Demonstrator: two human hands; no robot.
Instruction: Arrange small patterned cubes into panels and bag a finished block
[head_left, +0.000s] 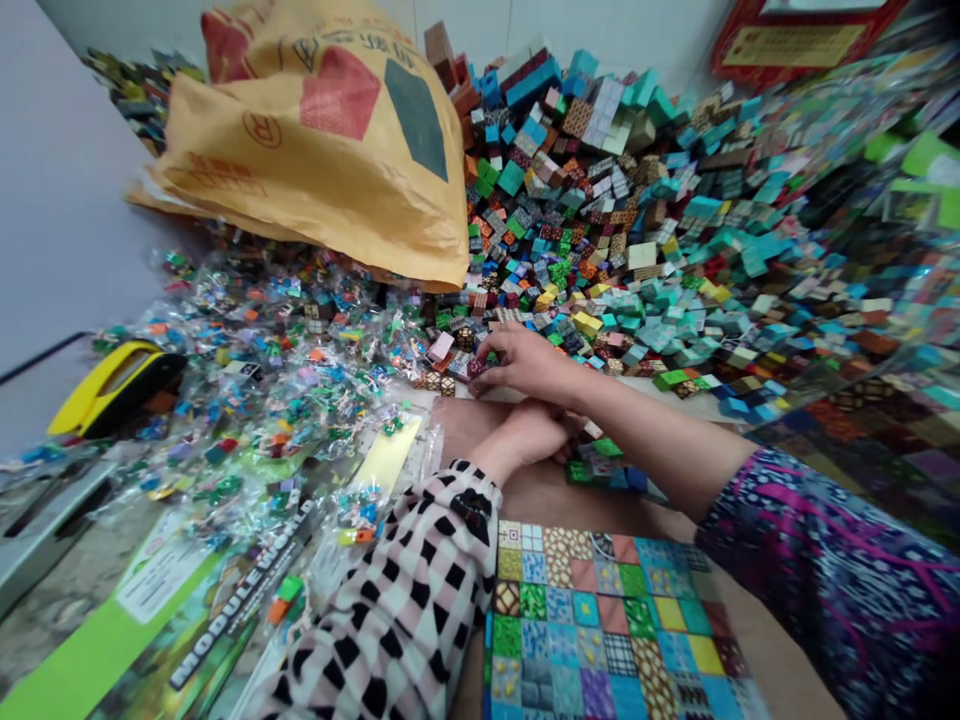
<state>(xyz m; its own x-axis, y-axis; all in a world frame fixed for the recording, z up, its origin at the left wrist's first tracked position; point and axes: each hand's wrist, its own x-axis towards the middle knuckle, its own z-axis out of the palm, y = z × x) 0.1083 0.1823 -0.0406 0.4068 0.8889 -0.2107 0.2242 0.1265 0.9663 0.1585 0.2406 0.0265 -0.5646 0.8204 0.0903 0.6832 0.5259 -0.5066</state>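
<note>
My right hand [521, 362] reaches across from the right, over my left wrist. Its thumb and forefinger curl around a small dark red block [476, 368] at the front edge of the loose pile. Below it, my left hand [534, 428] points to the right, its fingertips mostly hidden under my right forearm and beside a small group of green and grey blocks [600, 460]. Nearer to me lies a patterned square of many printed cubes [592, 620], in rows of green, blue, yellow and brown.
A large heap of coloured blocks [645, 220] rises at the back. A yellow woven sack [322, 170] leans at the upper left. Small bagged pieces [300, 370], a yellow-black tool [112, 385] and green printed packaging [82, 660] lie left.
</note>
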